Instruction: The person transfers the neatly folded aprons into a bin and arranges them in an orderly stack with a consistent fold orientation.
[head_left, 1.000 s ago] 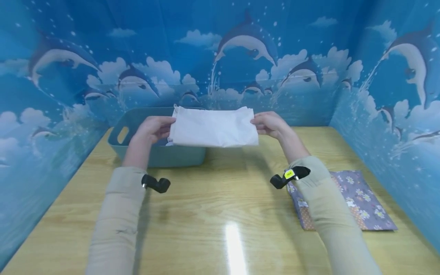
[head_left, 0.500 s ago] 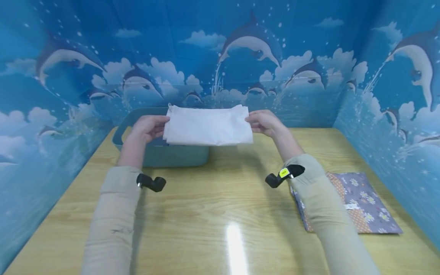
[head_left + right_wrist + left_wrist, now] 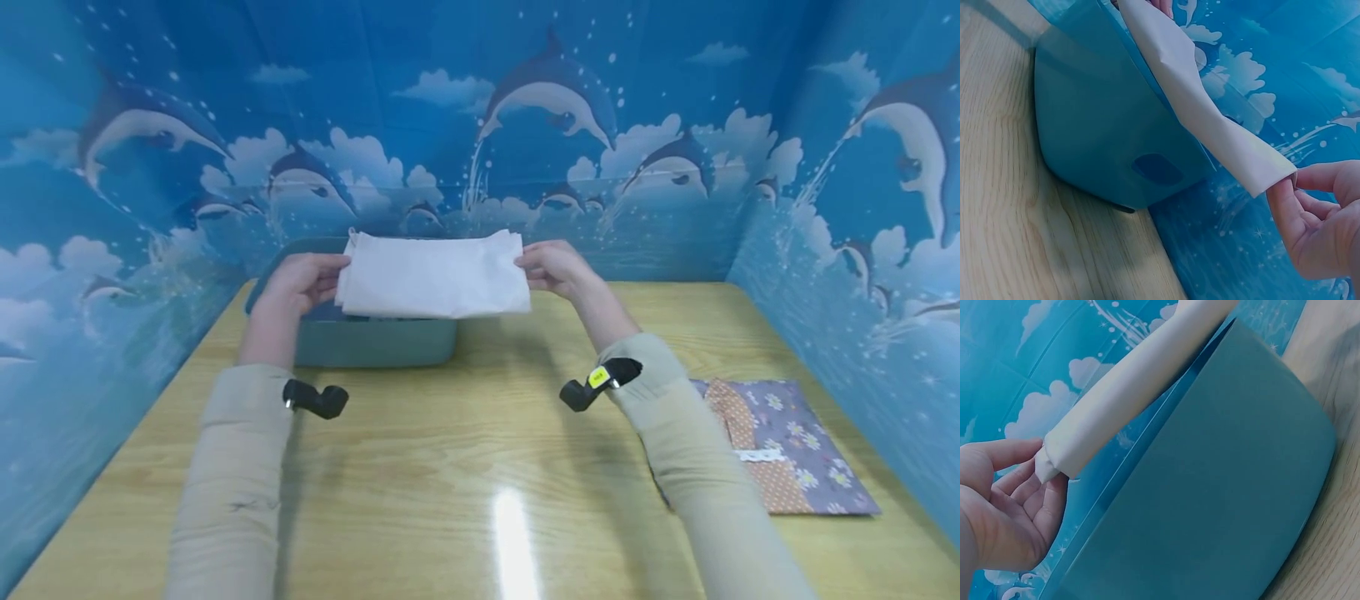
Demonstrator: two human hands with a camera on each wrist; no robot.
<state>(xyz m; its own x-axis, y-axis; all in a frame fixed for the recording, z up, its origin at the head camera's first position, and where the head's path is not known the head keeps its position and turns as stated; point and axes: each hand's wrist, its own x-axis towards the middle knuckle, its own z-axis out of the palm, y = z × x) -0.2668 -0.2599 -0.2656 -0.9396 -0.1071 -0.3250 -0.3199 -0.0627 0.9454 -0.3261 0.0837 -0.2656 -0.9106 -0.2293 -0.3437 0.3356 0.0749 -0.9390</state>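
Observation:
A folded white cloth [image 3: 435, 277] is stretched between both hands above the blue-green basket [image 3: 375, 343] in the head view. My left hand [image 3: 298, 282] pinches its left end between thumb and fingers; the left wrist view shows that hand [image 3: 1013, 500] at the end of the folded cloth [image 3: 1122, 394]. At the opposite end, my right hand [image 3: 557, 268] pinches the cloth's edge, also clear in the right wrist view, where the hand [image 3: 1319, 219] grips a corner. Most of the basket's inside is hidden behind the cloth and left hand.
On the right of the wooden table [image 3: 420, 467] lies a purple floral fabric piece [image 3: 806, 442] with a dotted orange section and a white lace strip, partly covered by the right forearm. A blue dolphin-print curtain [image 3: 480, 125] encloses the table's back and sides.
Both hands have shifted left together with the white cloth, bringing it further over the basket. The floral fabric shows more from under the right sleeve.

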